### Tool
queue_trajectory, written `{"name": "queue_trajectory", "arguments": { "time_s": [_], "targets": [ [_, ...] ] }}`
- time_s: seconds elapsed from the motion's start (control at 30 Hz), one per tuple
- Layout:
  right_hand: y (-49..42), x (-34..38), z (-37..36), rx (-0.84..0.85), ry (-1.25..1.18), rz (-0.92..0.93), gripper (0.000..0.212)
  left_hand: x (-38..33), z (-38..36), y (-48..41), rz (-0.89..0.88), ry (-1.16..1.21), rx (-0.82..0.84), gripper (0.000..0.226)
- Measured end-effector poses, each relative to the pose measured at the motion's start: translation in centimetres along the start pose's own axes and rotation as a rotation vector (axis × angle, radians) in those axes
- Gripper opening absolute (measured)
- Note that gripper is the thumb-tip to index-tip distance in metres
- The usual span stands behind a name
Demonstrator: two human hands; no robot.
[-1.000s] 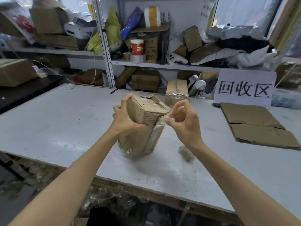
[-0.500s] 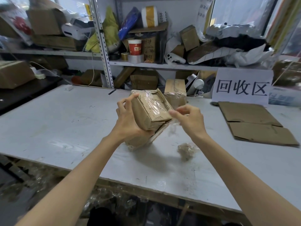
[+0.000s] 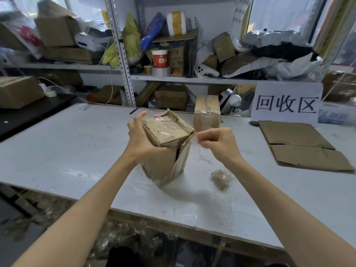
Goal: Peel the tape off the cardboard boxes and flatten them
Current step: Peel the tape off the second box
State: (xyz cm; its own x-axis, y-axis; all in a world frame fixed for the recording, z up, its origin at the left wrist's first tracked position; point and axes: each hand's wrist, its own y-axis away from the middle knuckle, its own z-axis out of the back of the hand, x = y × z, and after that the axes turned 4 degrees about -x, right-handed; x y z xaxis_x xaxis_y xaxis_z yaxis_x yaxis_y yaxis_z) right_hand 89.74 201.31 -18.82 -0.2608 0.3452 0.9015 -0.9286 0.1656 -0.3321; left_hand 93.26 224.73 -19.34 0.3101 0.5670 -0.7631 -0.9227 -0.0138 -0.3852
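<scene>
A worn cardboard box (image 3: pixel 163 162) stands on one corner on the white table (image 3: pixel 67 151), its top face wrapped in clear tape. My left hand (image 3: pixel 142 139) grips its upper left side, thumb on the near face. My right hand (image 3: pixel 217 141) pinches a strip of clear tape (image 3: pixel 194 137) that runs from the box's upper right corner. The box's near right seam gapes open. A second taped box (image 3: pixel 207 112) stands behind it.
A crumpled wad of peeled tape (image 3: pixel 221 176) lies to the right of the box. Flattened cardboard (image 3: pixel 300 145) lies at the right below a white paper sign (image 3: pixel 287 103). Cluttered metal shelves (image 3: pixel 123 54) line the table's far edge.
The box was tipped up off the table and is set back down on its corner. My right hand has drawn the tape strip out to the right.
</scene>
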Motion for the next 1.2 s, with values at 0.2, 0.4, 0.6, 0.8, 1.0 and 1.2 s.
{"name": "queue_trajectory", "arguments": {
  "time_s": [0.2,0.4,0.6,0.8,1.0,1.2],
  "targets": [
    [0.0,-0.1,-0.7,-0.023,0.136,0.158,0.017,0.8,0.1,-0.3,0.110,0.150,0.027,0.137],
    [0.1,0.6,-0.9,0.082,-0.077,-0.061,0.023,1.0,0.0,-0.5,0.116,0.104,0.099,0.136],
    [0.3,1.3,-1.5,0.030,-0.171,-0.184,0.028,-0.3,0.4,-0.3,0.084,0.018,0.197,0.130],
    [-0.4,1.7,-1.2,-0.029,-0.019,0.046,0.010,-3.3,1.5,-1.2,0.194,0.153,0.177,0.128],
    [0.6,2.4,-2.6,0.012,0.125,0.428,0.016,-4.8,1.2,-2.1,0.333,0.053,-0.003,0.137],
    [1.0,2.8,-3.7,0.168,0.237,0.583,0.016,-3.8,1.5,-1.4,0.352,-0.015,-0.033,0.097]
  ]
}}
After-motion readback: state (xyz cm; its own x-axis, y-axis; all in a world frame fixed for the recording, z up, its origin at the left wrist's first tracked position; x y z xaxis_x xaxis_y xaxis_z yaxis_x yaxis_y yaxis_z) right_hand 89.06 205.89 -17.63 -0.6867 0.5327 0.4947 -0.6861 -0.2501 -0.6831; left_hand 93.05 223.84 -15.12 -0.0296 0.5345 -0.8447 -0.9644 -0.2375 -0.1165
